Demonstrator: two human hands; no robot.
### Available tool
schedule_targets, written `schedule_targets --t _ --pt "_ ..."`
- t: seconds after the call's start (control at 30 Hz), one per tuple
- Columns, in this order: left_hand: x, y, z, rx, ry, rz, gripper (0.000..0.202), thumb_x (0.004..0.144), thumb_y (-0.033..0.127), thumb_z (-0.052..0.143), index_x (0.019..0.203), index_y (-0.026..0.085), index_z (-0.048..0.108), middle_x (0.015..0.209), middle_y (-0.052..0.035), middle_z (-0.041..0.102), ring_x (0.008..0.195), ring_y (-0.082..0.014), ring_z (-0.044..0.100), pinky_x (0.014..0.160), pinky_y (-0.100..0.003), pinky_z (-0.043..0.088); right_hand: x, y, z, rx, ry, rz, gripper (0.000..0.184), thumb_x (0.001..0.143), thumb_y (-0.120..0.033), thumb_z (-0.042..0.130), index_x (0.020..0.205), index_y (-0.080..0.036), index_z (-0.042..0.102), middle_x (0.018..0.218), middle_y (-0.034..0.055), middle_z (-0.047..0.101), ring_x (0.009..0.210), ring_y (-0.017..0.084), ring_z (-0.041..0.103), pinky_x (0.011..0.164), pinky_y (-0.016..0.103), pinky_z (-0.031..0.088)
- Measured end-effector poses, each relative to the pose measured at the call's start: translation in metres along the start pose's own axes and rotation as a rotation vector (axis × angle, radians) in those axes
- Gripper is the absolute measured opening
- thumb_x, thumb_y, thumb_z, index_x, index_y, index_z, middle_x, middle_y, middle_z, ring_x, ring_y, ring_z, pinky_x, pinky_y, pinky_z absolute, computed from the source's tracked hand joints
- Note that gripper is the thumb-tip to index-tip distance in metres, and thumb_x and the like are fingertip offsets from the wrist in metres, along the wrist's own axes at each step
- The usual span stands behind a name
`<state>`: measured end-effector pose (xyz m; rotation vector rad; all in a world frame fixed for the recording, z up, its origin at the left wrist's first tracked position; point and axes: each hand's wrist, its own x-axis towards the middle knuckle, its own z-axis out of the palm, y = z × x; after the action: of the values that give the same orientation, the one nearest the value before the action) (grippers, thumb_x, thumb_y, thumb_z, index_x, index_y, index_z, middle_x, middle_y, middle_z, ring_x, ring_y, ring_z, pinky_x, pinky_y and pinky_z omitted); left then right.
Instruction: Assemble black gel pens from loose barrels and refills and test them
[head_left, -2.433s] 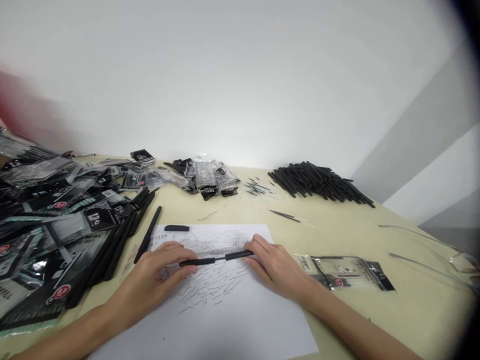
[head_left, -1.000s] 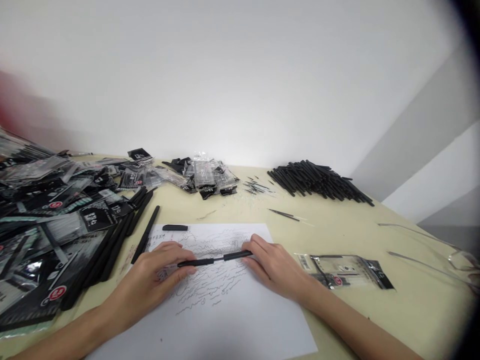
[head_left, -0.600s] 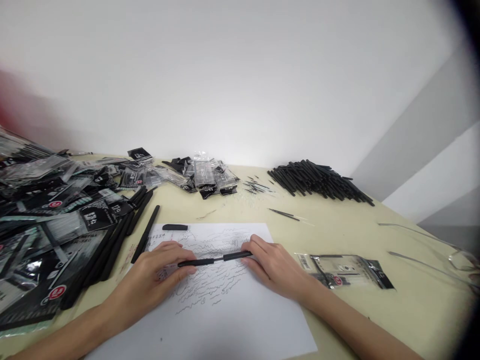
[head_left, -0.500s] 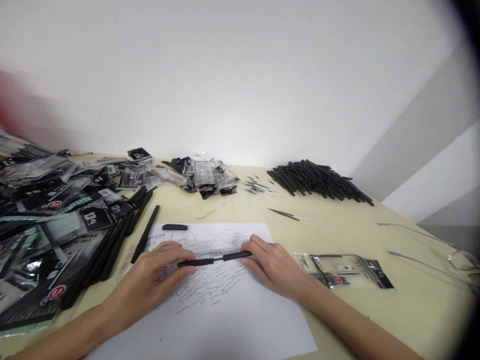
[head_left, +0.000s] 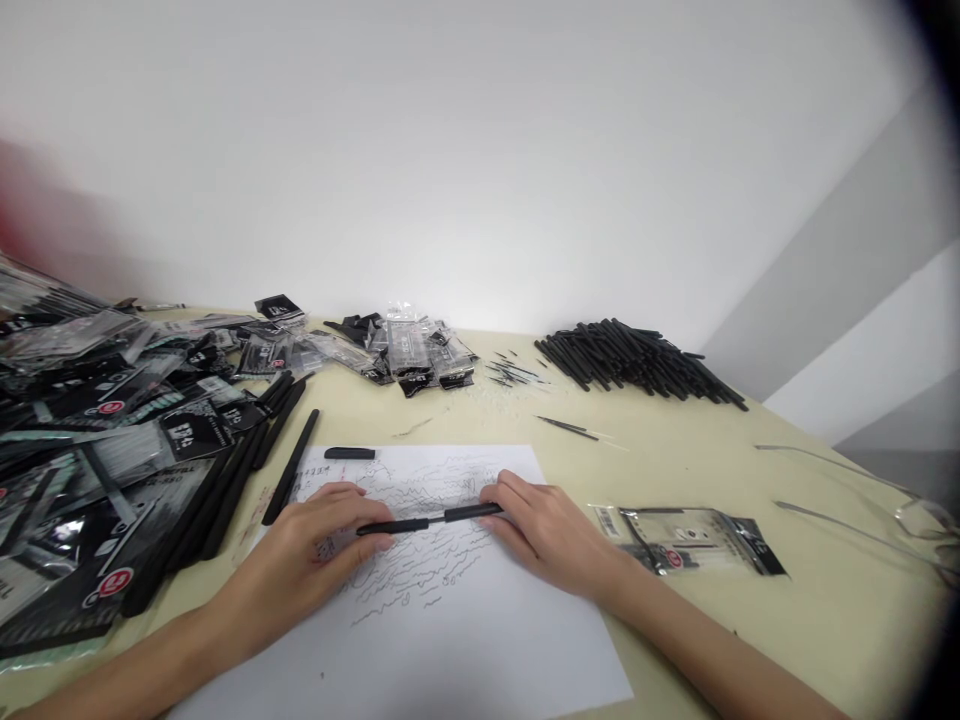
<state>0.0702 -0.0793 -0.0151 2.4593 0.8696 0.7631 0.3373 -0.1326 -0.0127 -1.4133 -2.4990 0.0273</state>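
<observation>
My left hand pinches the left half of a black pen just above a white sheet of paper covered in scribbles. My right hand grips the right half of the same pen. The two black halves are a little apart, with a thin rod showing between them. Both hands rest on the paper. A loose black pen cap lies at the sheet's upper left corner.
A big pile of black-and-clear packets and black pens fills the left. More packets lie at the back, a heap of black pen barrels at the back right, thin refills, one packet right of my hand.
Almost nothing has changed. Both hands stay on the pen over the paper, with only a slight shift of the view.
</observation>
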Motion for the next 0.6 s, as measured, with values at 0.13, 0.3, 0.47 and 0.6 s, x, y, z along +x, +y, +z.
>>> schedule_targets --t 0.13,0.3,0.47,0.6 --pt "0.0004 0.001 -0.0006 -0.006 -0.02 -0.007 0.014 0.083 0.028 0.052 0.089 0.022 0.063 0.08 -0.0012 0.066 0.077 -0.0161 0.059 0.072 -0.027 0.048 -0.0003 0.0003 0.0001 -0.01 -0.002 -0.008 0.021 0.096 -0.03 0.03 0.099 -0.018 0.048 0.085 0.0031 0.054 0.067 0.015 0.054 0.06 0.027 0.042" --pt "-0.001 -0.0007 0.0007 -0.017 -0.024 -0.006 0.014 0.084 0.027 0.051 0.091 0.021 0.063 0.08 -0.0013 0.065 0.079 -0.0156 0.057 0.072 -0.026 0.047 -0.0003 0.0016 0.0015 -0.015 -0.002 -0.014 0.021 0.096 -0.029 0.031 0.099 -0.018 0.048 0.085 0.0029 0.054 0.067 0.015 0.053 0.06 0.027 0.042" --pt "-0.0017 -0.0029 0.0016 -0.014 -0.016 0.002 0.014 0.083 0.028 0.052 0.091 0.022 0.062 0.081 -0.0008 0.065 0.079 -0.0157 0.057 0.072 -0.027 0.047 0.0 0.0023 0.0028 -0.007 0.011 -0.041 0.024 0.096 -0.031 0.029 0.097 -0.017 0.048 0.082 0.0027 0.055 0.066 0.015 0.052 0.059 0.026 0.04" --pt "-0.0007 -0.0023 0.0015 -0.023 -0.012 0.015 0.013 0.083 0.027 0.053 0.09 0.022 0.062 0.08 0.0001 0.065 0.078 -0.0149 0.058 0.075 -0.027 0.046 -0.0014 0.0019 0.0044 0.016 0.026 -0.074 0.025 0.097 -0.031 0.028 0.098 -0.017 0.049 0.081 0.0028 0.054 0.065 0.014 0.051 0.058 0.025 0.038"
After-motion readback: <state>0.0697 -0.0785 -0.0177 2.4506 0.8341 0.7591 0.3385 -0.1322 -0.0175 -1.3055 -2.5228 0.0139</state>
